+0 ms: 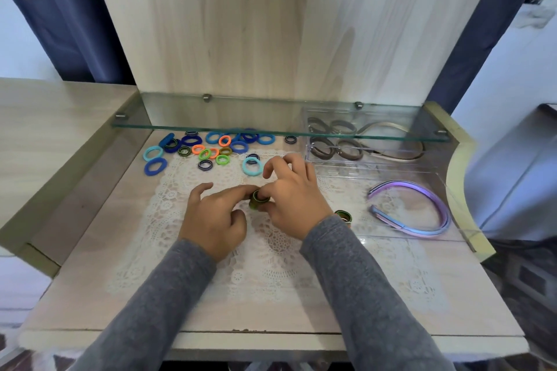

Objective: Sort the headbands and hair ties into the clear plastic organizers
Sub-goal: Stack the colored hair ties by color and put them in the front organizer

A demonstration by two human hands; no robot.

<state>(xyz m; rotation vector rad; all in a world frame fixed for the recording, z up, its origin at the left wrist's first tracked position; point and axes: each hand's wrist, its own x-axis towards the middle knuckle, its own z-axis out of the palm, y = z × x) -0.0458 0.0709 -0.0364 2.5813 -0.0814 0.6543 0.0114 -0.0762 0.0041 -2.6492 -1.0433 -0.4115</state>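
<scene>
Both hands, left hand (215, 217) & right hand (294, 199), pinch green hair ties (258, 199) over lace mat (271, 250).

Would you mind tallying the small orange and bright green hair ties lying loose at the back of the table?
Small orange fabric hair ties: 3
Small bright green fabric hair ties: 2
Total: 5
</scene>
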